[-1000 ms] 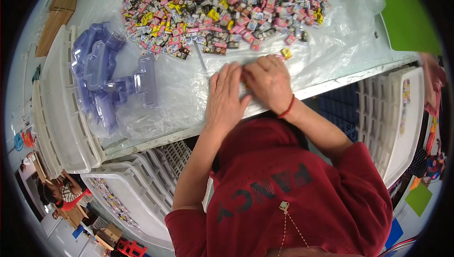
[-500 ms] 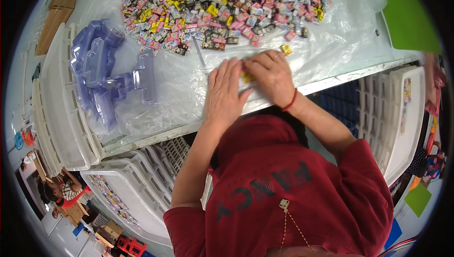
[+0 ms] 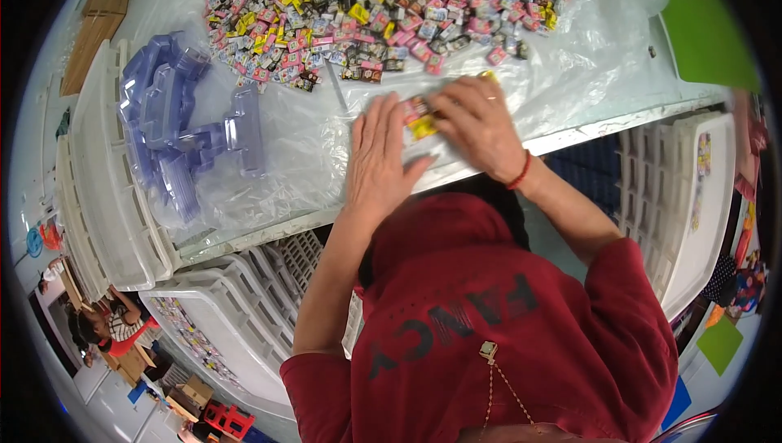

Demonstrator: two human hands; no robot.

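Between my hands, near the front edge of the table, lie several small wrapped packs [image 3: 419,120] in pink, brown and yellow, set close together. My left hand [image 3: 379,154] lies palm down along their left side, fingers stretched out and thumb apart. On the other side, my right hand [image 3: 479,127] arches over with bent fingers touching the packs; its fingertips are partly hidden. One yellow pack [image 3: 488,76] shows just beyond the right fingers. A wide heap of the same packs [image 3: 383,19], pink, yellow, brown, white and black, spreads over the plastic sheet farther back.
Bluish clear plastic trays [image 3: 167,105] are piled at the left. White plastic crates [image 3: 114,174] stand beside the table, with more crates [image 3: 220,313] below it and at the right [image 3: 684,199]. A green panel [image 3: 709,19] lies far right. Another person [image 3: 114,325] sits in the left background.
My right hand has shifted right and uncovered more of the packs between my hands. It now partly covers the lone yellow pack. My left hand has moved slightly left.
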